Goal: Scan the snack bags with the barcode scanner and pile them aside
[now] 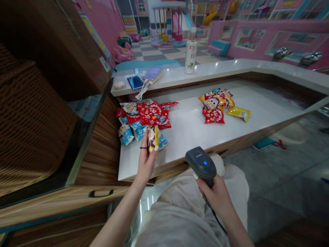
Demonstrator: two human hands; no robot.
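We have a pile of red and blue snack packets [154,115] at left on the white tabletop [186,135], a yellow-and-brown packet [153,136] pinched before it in our left grip [147,161], probably best held smooth and facing the dark barcode scanner [202,162] wrapped in our right grip [215,192], and a second packet cluster [212,103] beyond, farther right.

A small, glossy snack packet [153,135], patterned in yellow, brown and white, is gripped by its sides between the thumb and fingers of the left hand [146,156], and is held roughly on end above the white desktop [185,133]. Apart from it, to the right, a dark grey handheld scanner [200,159] is grasped by its handle in the right hand [216,190]. Its head is angled toward the upper left; a blue light [205,163] is lit on top, and a black cable [218,219] is seen below the handle.
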